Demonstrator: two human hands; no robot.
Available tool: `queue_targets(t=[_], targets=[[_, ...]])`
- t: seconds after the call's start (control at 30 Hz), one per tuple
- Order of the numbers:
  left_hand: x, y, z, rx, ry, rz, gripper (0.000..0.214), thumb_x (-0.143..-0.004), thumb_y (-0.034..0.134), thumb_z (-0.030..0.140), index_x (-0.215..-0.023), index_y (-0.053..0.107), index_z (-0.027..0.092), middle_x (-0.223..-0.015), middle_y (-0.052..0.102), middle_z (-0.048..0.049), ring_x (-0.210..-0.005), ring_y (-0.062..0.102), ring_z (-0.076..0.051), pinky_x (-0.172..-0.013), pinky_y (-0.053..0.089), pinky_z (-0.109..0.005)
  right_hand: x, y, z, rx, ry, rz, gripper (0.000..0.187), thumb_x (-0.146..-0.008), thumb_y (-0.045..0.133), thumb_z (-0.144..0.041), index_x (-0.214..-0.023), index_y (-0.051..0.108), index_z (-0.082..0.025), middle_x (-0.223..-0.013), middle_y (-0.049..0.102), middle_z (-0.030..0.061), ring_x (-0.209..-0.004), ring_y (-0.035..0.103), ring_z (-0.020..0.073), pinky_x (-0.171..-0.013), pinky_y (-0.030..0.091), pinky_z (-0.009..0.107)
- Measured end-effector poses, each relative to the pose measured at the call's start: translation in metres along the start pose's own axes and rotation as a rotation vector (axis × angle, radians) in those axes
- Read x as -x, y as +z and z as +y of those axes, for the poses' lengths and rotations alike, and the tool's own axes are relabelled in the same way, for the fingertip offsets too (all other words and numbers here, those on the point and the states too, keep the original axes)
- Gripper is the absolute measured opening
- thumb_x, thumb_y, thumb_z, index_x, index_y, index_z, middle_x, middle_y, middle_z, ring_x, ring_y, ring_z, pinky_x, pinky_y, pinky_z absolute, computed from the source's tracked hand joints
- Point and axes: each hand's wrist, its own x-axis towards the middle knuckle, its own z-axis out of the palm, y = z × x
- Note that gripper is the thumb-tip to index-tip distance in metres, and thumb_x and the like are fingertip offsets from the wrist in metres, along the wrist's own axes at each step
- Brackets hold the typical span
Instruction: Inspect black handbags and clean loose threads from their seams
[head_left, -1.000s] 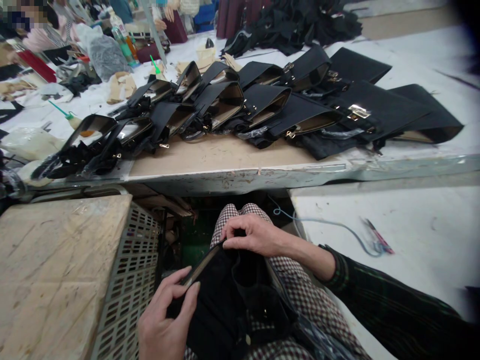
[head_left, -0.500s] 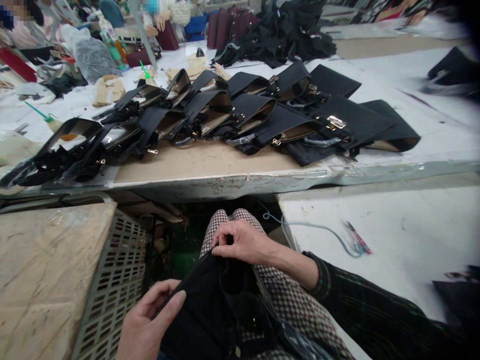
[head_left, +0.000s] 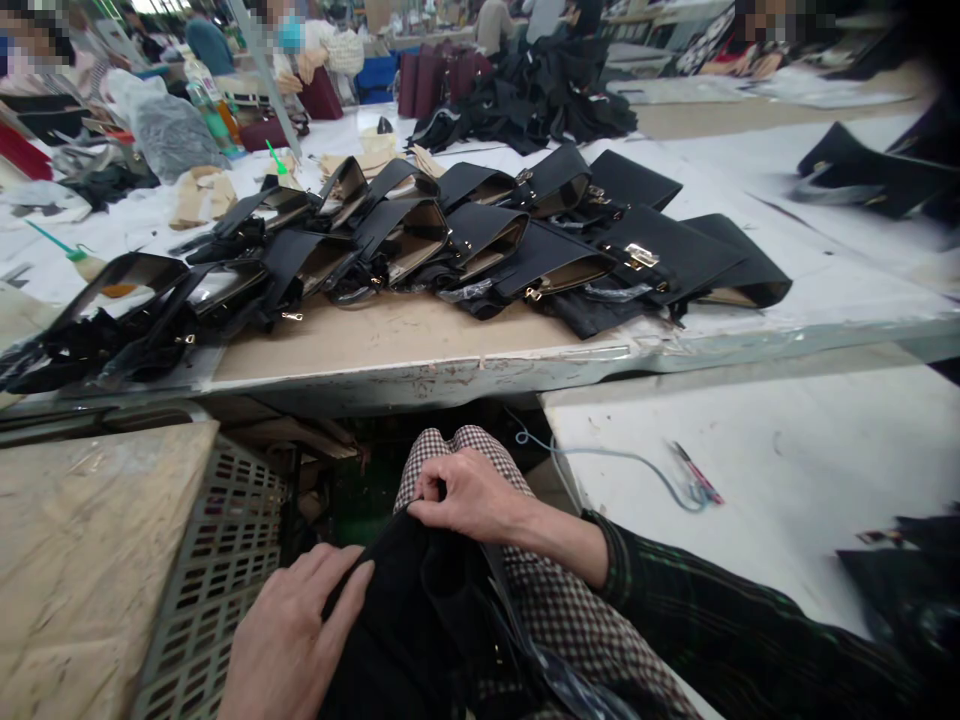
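Note:
A black bag piece (head_left: 420, 620) lies on my lap over checked trousers (head_left: 570, 610). My right hand (head_left: 469, 495) pinches its far top edge, fingers curled closed on it. My left hand (head_left: 292, 640) lies on the near left edge of the same piece, fingers stretched along it with the thumb tucked beneath, holding it. Clear plastic wrap shows at the piece's lower right.
Ahead, a worktable (head_left: 420, 340) carries a row of several black handbags (head_left: 480, 240) with gold clasps. A white table (head_left: 787, 470) at right holds a pen (head_left: 697, 473) and a blue cord. A plywood top (head_left: 82, 560) and a slotted crate (head_left: 217, 580) stand at left. Other people work far behind.
My view has tilted up and right. The bag piece has turned from edge-on to lying flatter on my lap, and both hands have shifted slightly left along it.

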Motion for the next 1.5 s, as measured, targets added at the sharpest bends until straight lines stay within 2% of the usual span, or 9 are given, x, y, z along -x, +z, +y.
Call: queue_targets(t=[0.13,0.27,0.6,0.8,1.0,1.13,1.27,1.37,1.5], targets=[[-0.029,-0.007,0.022,0.077,0.024,-0.212,0.034,-0.093,0.048,0.043,-0.077,0.071,0.024,-0.076,0.065,0.0003,-0.075,0.063,-0.018,-0.069,0.044,-0.024,0.001,0.0,0.001,-0.017,-0.004,0.013,0.016,-0.07,0.068,-0.024,-0.058,0.059,-0.019,-0.058,0.062,-0.0026,-0.056,0.054,0.0107,-0.056,0.035,0.022],[-0.046,-0.01,0.035,0.201,-0.009,-0.294,0.034,-0.089,0.05,0.034,-0.063,0.067,0.021,-0.069,0.058,0.0019,-0.069,0.057,-0.017,-0.062,0.039,-0.023,0.004,-0.002,0.004,-0.039,-0.014,0.024,0.018,-0.07,0.068,-0.025,-0.057,0.059,-0.018,-0.061,0.065,-0.0019,-0.058,0.056,0.0111,-0.058,0.037,0.023],[-0.005,-0.033,0.004,0.327,-0.214,-0.513,0.028,-0.087,0.048,0.031,-0.081,0.072,0.019,-0.088,0.06,-0.0014,-0.086,0.056,-0.02,-0.072,0.04,-0.026,0.005,-0.006,0.004,-0.074,-0.004,-0.059,0.016,-0.07,0.071,-0.024,-0.061,0.058,-0.018,-0.068,0.068,-0.0024,-0.065,0.06,0.0117,-0.061,0.039,0.022],[-0.022,-0.02,0.006,0.282,-0.153,-0.46,0.034,-0.091,0.051,0.044,-0.112,0.068,0.022,-0.09,0.067,-0.0013,-0.082,0.058,-0.02,-0.069,0.041,-0.026,0.005,-0.005,0.005,-0.13,-0.082,-0.053,0.019,-0.069,0.073,-0.023,-0.082,0.059,-0.02,-0.076,0.068,-0.0036,-0.069,0.06,0.0118,-0.064,0.041,0.022],[-0.065,0.007,0.036,0.19,0.157,-0.364,0.022,-0.089,0.057,0.034,-0.08,0.069,0.018,-0.078,0.062,0.0008,-0.075,0.056,-0.016,-0.069,0.038,-0.024,0.006,-0.007,0.011,-0.213,-0.086,-0.108,0.021,-0.072,0.071,-0.022,-0.088,0.056,-0.02,-0.08,0.067,-0.0028,-0.074,0.062,0.0126,-0.066,0.044,0.022],[-0.064,0.014,0.037,0.216,0.095,-0.356,0.024,-0.088,0.056,0.035,-0.075,0.066,0.017,-0.068,0.054,0.0028,-0.064,0.048,-0.013,-0.059,0.033,-0.023,0.009,-0.02,0.014,-0.249,-0.121,-0.188,0.031,-0.076,0.073,-0.024,-0.101,0.055,-0.019,-0.092,0.068,0.0002,-0.084,0.064,0.0142,-0.077,0.048,0.026],[-0.061,0.019,0.028,0.343,-0.076,-0.392,0.028,-0.084,0.06,0.041,-0.075,0.062,0.015,-0.058,0.044,0.0061,-0.055,0.036,-0.01,-0.05,0.025,-0.021,0.035,-0.049,-0.003,-0.022,-0.229,-0.031,0.054,-0.074,0.077,-0.039,-0.118,0.053,-0.017,-0.121,0.058,0.0102,-0.114,0.052,0.0226,-0.098,0.043,0.037],[-0.063,0.022,0.025,0.368,-0.093,-0.389,0.029,-0.084,0.061,0.042,-0.074,0.061,0.015,-0.059,0.045,0.0059,-0.056,0.039,-0.01,-0.05,0.028,-0.021,0.073,-0.064,-0.027,0.047,-0.22,0.005,0.047,-0.084,0.065,-0.05,-0.118,0.056,-0.018,-0.122,0.056,0.0103,-0.114,0.05,0.0231,-0.1,0.041,0.039],[-0.062,0.026,0.029,0.445,-0.058,-0.456,0.021,-0.08,0.066,0.035,-0.088,0.066,0.015,-0.073,0.062,0.0023,-0.068,0.054,-0.015,-0.06,0.04,-0.022,0.118,-0.05,-0.048,0.186,-0.185,-0.021,0.047,-0.083,0.063,-0.055,-0.11,0.06,-0.016,-0.115,0.058,0.0117,-0.11,0.049,0.0283,-0.1,0.041,0.047]])
